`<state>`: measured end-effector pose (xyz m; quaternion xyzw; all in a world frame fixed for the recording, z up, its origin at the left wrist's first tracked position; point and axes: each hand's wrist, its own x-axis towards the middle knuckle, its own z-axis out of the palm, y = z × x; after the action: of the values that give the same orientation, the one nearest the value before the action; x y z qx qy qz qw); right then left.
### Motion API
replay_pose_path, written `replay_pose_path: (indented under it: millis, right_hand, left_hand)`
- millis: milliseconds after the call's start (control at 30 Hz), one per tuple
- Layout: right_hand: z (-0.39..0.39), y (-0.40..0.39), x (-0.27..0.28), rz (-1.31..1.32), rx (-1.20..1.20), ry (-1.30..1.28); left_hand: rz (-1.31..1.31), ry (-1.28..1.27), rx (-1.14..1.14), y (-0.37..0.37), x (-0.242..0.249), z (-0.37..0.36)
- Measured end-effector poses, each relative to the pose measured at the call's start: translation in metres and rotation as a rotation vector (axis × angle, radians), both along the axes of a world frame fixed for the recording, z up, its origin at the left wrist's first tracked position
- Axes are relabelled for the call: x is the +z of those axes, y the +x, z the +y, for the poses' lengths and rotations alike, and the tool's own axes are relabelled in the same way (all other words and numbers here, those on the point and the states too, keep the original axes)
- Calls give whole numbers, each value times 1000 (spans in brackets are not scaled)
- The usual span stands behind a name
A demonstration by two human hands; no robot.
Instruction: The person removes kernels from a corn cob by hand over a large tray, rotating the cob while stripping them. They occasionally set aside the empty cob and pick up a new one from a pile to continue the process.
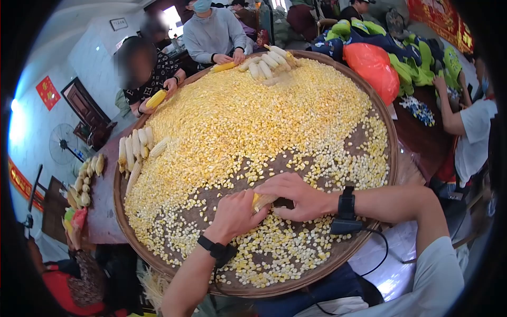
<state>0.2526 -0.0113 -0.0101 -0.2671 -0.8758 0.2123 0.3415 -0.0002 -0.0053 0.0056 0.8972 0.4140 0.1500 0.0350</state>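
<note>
Both my hands grip one corn cob (259,201) low over the near part of a big round tray (392,142). My left hand (236,214) is closed around its left end, and my right hand (298,196) wraps the right end. Fingers cover most of the cob; a little yellow and pale surface shows between them. Loose corn kernels (248,113) lie thick across the far and left side of the tray, and thinner near my hands, where brown tray bottom shows through. Each of my wrists wears a black strap with a small device and a cable.
Stripped cobs (136,148) lie at the tray's left rim, more cobs (269,64) at its far rim. Two people across the tray hold yellow cobs. An orange-red plastic bag (372,71) and green-and-navy items (420,63) are piled at right, beside another person. Further cobs (84,179) lie beyond the left rim.
</note>
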Motion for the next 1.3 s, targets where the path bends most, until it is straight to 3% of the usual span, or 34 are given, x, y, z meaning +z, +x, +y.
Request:
replay_pose_path:
  millis: [167,533,733,1300]
  right_hand:
    - [0,0,-2,-61,23,85]
    - [-2,0,-3,-1,-18,-164]
    - [0,1,-3,-107,15,10]
    - [-4,0,-2,-182,39,67]
  left_hand:
    - [-14,-1,0,-2,-4,-2]
    - [-36,-42,-12,-6,-10,1]
    - [-23,-84,21,-4,-6,1]
    - [3,-118,24,-3,-7,2]
